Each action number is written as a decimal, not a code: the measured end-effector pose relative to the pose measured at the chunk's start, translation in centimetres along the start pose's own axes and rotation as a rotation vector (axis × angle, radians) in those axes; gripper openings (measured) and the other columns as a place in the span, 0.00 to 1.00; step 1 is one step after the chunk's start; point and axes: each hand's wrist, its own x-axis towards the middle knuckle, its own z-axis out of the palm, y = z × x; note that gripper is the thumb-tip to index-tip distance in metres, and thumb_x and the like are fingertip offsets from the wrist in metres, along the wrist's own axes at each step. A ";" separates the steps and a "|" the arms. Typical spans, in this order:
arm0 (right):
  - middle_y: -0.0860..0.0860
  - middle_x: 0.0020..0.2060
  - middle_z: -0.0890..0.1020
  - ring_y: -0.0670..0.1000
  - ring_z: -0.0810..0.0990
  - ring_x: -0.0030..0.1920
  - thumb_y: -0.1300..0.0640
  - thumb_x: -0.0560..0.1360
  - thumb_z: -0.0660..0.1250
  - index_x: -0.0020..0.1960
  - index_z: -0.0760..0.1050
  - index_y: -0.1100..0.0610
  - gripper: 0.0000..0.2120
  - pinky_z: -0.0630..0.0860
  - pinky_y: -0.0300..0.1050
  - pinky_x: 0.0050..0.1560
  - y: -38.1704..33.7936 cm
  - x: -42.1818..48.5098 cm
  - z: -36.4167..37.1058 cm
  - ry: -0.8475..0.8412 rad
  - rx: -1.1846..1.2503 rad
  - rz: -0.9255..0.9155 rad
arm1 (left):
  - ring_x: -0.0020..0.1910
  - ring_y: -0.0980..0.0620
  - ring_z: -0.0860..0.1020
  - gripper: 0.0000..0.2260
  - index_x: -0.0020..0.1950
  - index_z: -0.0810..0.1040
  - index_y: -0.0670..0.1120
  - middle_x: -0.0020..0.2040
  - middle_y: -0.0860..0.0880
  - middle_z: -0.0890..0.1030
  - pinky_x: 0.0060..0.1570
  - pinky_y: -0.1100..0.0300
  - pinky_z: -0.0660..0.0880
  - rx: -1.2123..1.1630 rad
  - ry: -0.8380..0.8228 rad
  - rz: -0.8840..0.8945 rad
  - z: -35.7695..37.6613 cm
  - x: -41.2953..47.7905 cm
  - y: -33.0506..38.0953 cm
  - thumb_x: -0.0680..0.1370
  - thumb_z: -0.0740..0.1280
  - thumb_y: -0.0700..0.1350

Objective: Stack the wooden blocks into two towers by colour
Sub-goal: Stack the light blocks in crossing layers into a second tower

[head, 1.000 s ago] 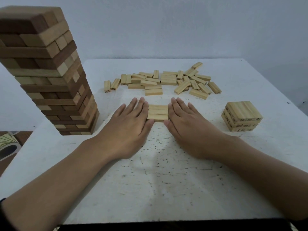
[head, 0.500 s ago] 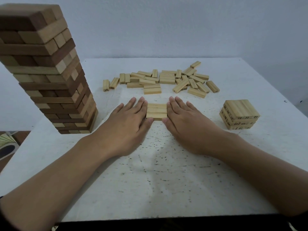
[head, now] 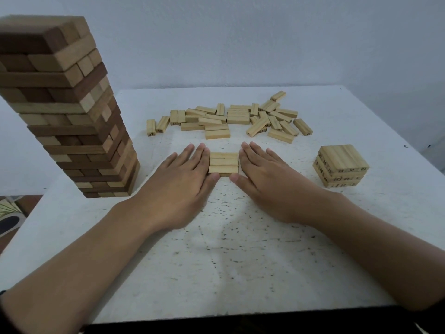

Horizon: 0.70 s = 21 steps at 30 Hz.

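Both hands, left hand (head: 179, 186) and right hand (head: 269, 184), flat, fingers straight, press three pale blocks (head: 223, 163) mid-table | squeeze evenly (keep ends level) | short pale stack (head: 342, 166) by right edge

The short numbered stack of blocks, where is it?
In the head view the short stack stands on the table, right of the right hand, apart from it, nearer than the loose blocks.

Right of the tall brown tower (head: 65, 112): three pale blocks (head: 223, 163) side by side, loose blocks (head: 231, 119) farther back (numbered ends), short stack (head: 340, 166) farthest.
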 end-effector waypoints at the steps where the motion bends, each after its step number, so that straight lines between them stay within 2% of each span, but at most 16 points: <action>1: 0.55 0.82 0.43 0.49 0.39 0.81 0.40 0.84 0.41 0.83 0.42 0.60 0.34 0.40 0.47 0.81 0.1 -0.1 -0.1 0.004 0.035 -0.005 | 0.81 0.56 0.37 0.33 0.83 0.38 0.48 0.83 0.52 0.39 0.81 0.55 0.41 -0.008 -0.001 0.002 0.0 0.0 -0.1 0.82 0.36 0.62; 3: 0.53 0.83 0.47 0.48 0.42 0.82 0.39 0.84 0.45 0.83 0.43 0.58 0.35 0.41 0.44 0.80 0.2 -0.2 -0.3 0.042 0.127 -0.014 | 0.82 0.56 0.39 0.33 0.83 0.40 0.48 0.84 0.52 0.42 0.81 0.54 0.43 -0.045 0.016 0.009 -0.1 0.0 -0.3 0.82 0.39 0.63; 6: 0.49 0.81 0.57 0.47 0.52 0.80 0.38 0.83 0.55 0.83 0.48 0.53 0.35 0.48 0.36 0.73 0.4 -0.3 -0.7 0.147 0.245 -0.015 | 0.82 0.56 0.46 0.33 0.84 0.45 0.50 0.84 0.55 0.49 0.80 0.53 0.48 -0.161 0.068 0.013 -0.9 -0.2 -0.5 0.83 0.48 0.64; 9: 0.46 0.77 0.66 0.47 0.61 0.76 0.36 0.79 0.62 0.81 0.57 0.49 0.36 0.56 0.40 0.72 0.8 0.0 -0.8 0.224 0.271 -0.022 | 0.80 0.57 0.51 0.34 0.84 0.47 0.55 0.82 0.58 0.55 0.77 0.52 0.49 -0.273 0.078 -0.007 -1.7 -0.4 -0.3 0.82 0.55 0.65; 11: 0.45 0.74 0.69 0.46 0.63 0.74 0.35 0.78 0.64 0.79 0.61 0.48 0.35 0.60 0.44 0.73 1.1 0.3 -0.8 0.232 0.275 -0.021 | 0.79 0.58 0.51 0.33 0.84 0.50 0.56 0.82 0.58 0.56 0.76 0.52 0.49 -0.288 0.087 -0.005 -1.9 -0.3 -0.3 0.82 0.56 0.65; 15: 0.43 0.69 0.70 0.45 0.65 0.70 0.34 0.77 0.63 0.76 0.66 0.47 0.32 0.62 0.44 0.71 1.2 0.6 -0.7 0.220 0.279 -0.031 | 0.78 0.60 0.51 0.30 0.82 0.56 0.57 0.80 0.60 0.57 0.75 0.53 0.49 -0.290 0.086 0.001 -1.7 0.0 -0.5 0.82 0.57 0.64; 17: 0.43 0.69 0.70 0.44 0.65 0.69 0.34 0.77 0.63 0.76 0.67 0.46 0.31 0.62 0.43 0.70 1.3 0.6 -0.7 0.212 0.279 -0.034 | 0.78 0.60 0.51 0.29 0.82 0.57 0.58 0.80 0.59 0.58 0.74 0.53 0.49 -0.281 0.078 0.012 -1.7 0.1 -0.6 0.83 0.56 0.65; 21: 0.44 0.71 0.70 0.44 0.65 0.71 0.34 0.77 0.63 0.76 0.67 0.47 0.31 0.61 0.42 0.70 1.5 0.6 -0.6 0.224 0.276 -0.043 | 0.77 0.60 0.52 0.33 0.81 0.58 0.58 0.79 0.59 0.59 0.71 0.55 0.50 -0.269 0.072 0.030 -1.5 0.2 -1.0 0.77 0.50 0.68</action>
